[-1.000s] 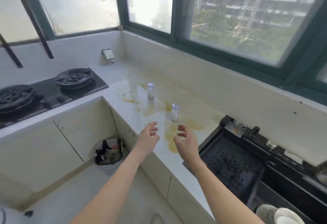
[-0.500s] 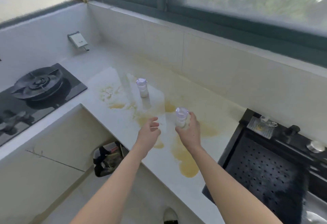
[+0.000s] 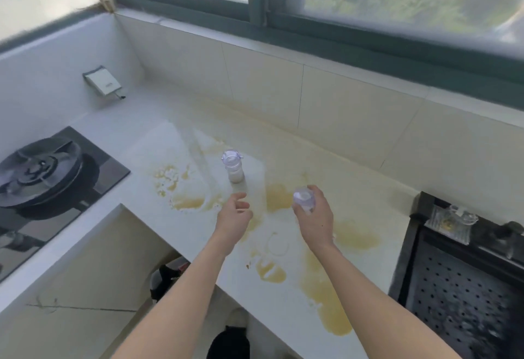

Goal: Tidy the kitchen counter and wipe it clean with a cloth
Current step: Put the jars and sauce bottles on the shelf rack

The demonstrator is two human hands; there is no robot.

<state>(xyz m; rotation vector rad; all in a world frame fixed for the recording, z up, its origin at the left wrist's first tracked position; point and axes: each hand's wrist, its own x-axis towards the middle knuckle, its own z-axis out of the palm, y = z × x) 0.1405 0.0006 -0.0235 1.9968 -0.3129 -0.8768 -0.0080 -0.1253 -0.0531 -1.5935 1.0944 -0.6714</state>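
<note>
Head view — stained counter [image 3: 283, 296]; right hand [image 3: 313, 218] grips shaker [image 3: 304, 199], left hand [image 3: 234, 218] loose-fingered.

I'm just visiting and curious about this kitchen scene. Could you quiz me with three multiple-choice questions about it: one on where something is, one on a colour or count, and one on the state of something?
1. Where is the gas stove?
A. at the left of the picture
B. under the window on the right
C. beside the sink

2. What colour are the spills on the counter?
A. red
B. yellowish brown
C. blue

3. What is the right hand doing?
A. resting flat on the counter
B. wiping with a cloth
C. gripping a small jar

Answers:
1. A, the black burner sits at the left, on the other leg of the counter.
2. B, the puddles and smears look yellowish brown on the pale surface.
3. C, its fingers curl round the small jar, while the left hand holds nothing and a second jar stands upright farther back.
</note>
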